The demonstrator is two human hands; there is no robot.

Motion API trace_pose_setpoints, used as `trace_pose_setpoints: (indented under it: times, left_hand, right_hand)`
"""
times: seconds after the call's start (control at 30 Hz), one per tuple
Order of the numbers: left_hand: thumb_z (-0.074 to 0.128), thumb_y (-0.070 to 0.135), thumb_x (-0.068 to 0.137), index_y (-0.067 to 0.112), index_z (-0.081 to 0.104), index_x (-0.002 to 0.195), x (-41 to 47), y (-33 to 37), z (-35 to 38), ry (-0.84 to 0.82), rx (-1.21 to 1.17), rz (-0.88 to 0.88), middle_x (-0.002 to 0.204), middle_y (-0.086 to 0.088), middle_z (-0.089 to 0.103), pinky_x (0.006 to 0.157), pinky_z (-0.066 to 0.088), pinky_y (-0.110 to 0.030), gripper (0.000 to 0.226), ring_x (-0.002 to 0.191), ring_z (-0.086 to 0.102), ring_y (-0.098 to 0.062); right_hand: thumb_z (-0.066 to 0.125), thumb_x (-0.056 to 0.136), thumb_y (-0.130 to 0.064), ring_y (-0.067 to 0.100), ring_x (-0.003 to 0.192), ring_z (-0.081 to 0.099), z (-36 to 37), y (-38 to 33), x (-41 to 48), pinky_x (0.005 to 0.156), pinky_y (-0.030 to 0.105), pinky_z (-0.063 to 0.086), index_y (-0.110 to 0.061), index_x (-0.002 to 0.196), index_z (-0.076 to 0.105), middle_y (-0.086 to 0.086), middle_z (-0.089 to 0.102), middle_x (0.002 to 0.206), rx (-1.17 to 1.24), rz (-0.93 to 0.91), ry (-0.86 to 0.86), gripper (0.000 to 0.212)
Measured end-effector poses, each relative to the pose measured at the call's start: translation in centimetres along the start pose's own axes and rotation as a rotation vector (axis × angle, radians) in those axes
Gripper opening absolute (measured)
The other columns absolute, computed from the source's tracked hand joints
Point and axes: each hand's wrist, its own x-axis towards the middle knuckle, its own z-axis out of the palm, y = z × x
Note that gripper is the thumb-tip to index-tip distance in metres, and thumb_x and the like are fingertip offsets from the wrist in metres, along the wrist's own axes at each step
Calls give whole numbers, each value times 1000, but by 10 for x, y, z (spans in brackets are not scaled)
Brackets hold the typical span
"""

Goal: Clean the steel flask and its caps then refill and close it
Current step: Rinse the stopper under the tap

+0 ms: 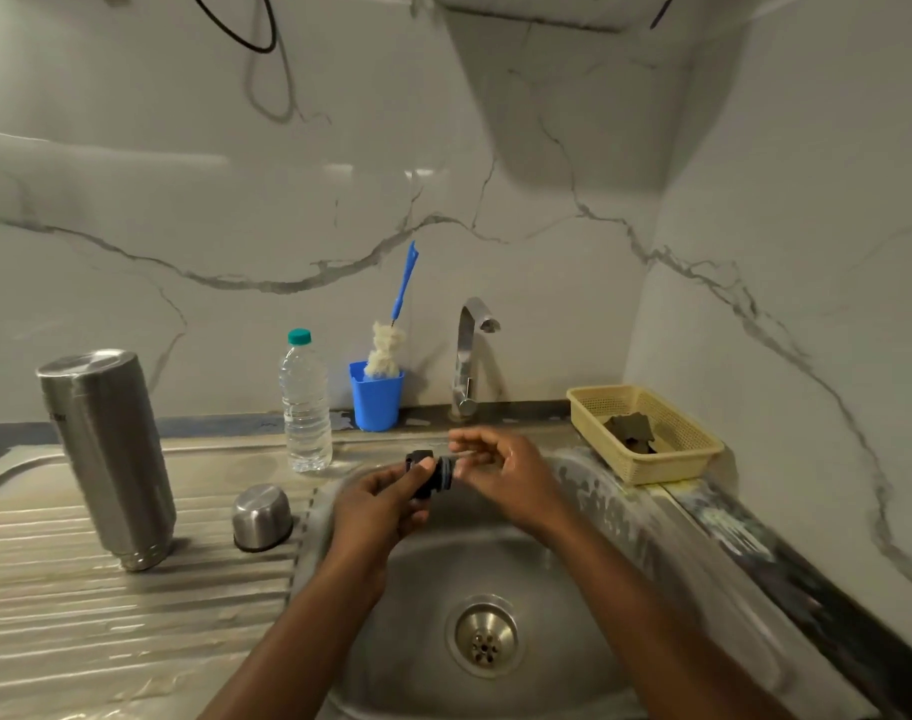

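The steel flask [109,452] stands upside down on the ribbed drainboard at the left. Beside it, nearer the sink, a small steel cup cap [262,516] lies mouth down. Over the sink bowl [573,589] my left hand [386,504] grips a black inner stopper cap [426,475]. My right hand [500,467] meets the stopper's right end, its fingertips pinching the threaded part. The hands look wet.
A clear water bottle [305,405] with a teal lid stands behind the sink rim. A blue cup [375,394] holds a bottle brush [391,335]. The tap [469,356] is at the back; no water is visible at its spout. A yellow basket [646,433] with dark scrub pads sits at the right.
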Motion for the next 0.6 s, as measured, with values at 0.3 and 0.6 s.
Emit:
trace_pose_setpoints:
  times: [0.3,0.6]
  left_hand:
    - [82,53,83,18,76,96,42,16,32,-64,581,185,82,-4,80,81,67,-43,38,81,78,-22]
    - [78,33,95,12,72,129,142,30,86,47,746,389,99,3,72,77,56,-25,40,88,68,-9]
  right_hand:
    - [86,85,-18,4,121,66,8,36,4,102,29,57,-28,139,64,-10,71,131,218,35,120,59]
    - [85,86,-32,-6,105,67,8,60,12,84,13,55,-34,126,67,-15,74,114,246,98,357,45]
